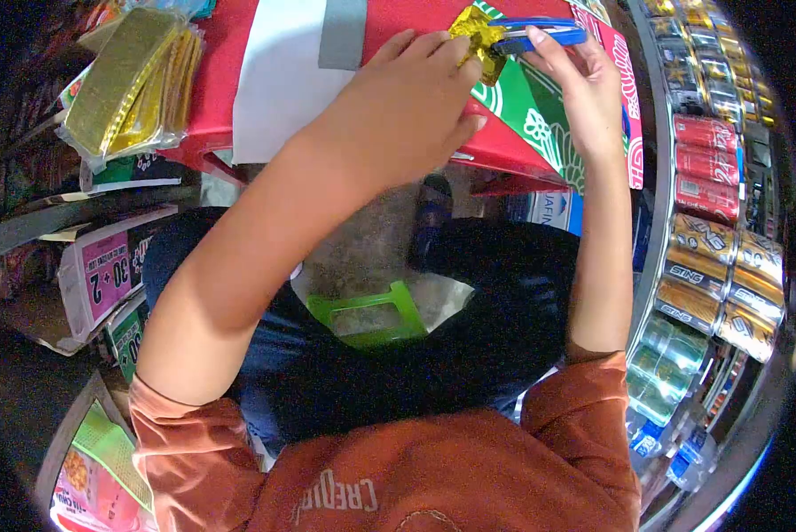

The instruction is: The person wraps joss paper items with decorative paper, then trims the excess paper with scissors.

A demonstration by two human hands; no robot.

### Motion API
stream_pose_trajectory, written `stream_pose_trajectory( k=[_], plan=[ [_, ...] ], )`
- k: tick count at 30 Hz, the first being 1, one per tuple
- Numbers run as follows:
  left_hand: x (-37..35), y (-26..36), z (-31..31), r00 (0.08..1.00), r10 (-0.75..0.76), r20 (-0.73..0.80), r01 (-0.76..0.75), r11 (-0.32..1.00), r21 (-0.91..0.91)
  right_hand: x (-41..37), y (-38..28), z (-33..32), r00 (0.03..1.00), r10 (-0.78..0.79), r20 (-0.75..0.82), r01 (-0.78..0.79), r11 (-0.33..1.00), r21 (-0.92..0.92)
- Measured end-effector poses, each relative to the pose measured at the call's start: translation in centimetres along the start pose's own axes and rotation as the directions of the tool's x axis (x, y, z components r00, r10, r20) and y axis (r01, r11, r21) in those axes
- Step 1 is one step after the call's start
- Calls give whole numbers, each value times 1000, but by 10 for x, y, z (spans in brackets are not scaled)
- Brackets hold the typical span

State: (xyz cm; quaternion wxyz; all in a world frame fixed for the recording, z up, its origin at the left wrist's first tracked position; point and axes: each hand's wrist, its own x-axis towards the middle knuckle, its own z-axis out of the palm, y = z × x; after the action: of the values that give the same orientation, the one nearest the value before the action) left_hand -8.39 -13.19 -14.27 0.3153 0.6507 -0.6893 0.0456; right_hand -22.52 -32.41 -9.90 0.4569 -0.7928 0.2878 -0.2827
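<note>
A blue stapler (544, 35) is gripped in my right hand (584, 89), thumb along its near side. Its jaw end meets a crumpled piece of gold foil paper (479, 43) at the far edge of the red table. My left hand (429, 102) reaches over the table with bent fingers, the nearest fingertips on the foil's left side and the thumb lower down, apart from it. Under the foil and stapler lies a green and red printed sheet (535, 124) with white patterns. The foil's left edge is partly hidden by my fingers.
A white sheet (278, 89) with a grey strip lies on the red table (211, 80). Wrapped stacks of gold paper (127, 84) sit at its left. Packs of drink cans (704, 168) line the right side. A green plastic stool (371, 315) shows between my legs.
</note>
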Motion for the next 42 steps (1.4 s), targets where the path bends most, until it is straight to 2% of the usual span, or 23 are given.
stream_pose_trajectory(
  k=[2,8,12,18,22,25,26,27,29,32,33,36,39,42],
  plan=[
    [0,-1,0,1000,9,-8,-9,1000,1,0,-1,-4,1000,1,-16,-1,999,-33],
    [1,-2,2,1000,-12,16,12,1000,22,-5,-6,7,983,-173,69,179,978,-107],
    [-2,-1,2,1000,-15,-13,15,1000,17,-5,-6,5,992,-74,107,85,991,-103],
    [3,-1,0,1000,-14,12,14,1000,22,-7,-4,2,990,-63,129,84,983,-165],
    [9,1,0,1000,-5,1,5,1000,30,-7,-11,9,987,-132,91,142,983,-116],
    [16,3,4,1000,13,-10,-13,999,45,9,-11,0,980,-171,104,170,985,24],
    [17,5,9,999,22,-32,-20,997,69,5,-18,-8,999,-44,19,44,999,4],
    [20,6,13,998,32,-58,-26,995,97,10,-19,-10,994,-107,-37,109,992,65],
    [27,4,21,997,37,-68,-32,996,77,20,-10,-19,983,-109,-145,120,990,70],
    [30,4,31,999,15,-40,-12,995,97,37,26,-33,964,-120,-236,113,993,-42],
    [31,4,33,1000,2,-26,1,994,113,47,46,-40,973,-84,-217,79,996,-31],
    [32,8,35,999,-20,-35,25,992,121,51,57,-40,967,-135,-215,66,951,-302],
    [31,8,34,1000,-22,-10,24,990,139,48,64,-46,960,-143,-239,13,879,-476],
    [36,7,31,992,3,-124,21,981,193,47,65,-46,945,-252,-207,105,837,-537]
  ],
)
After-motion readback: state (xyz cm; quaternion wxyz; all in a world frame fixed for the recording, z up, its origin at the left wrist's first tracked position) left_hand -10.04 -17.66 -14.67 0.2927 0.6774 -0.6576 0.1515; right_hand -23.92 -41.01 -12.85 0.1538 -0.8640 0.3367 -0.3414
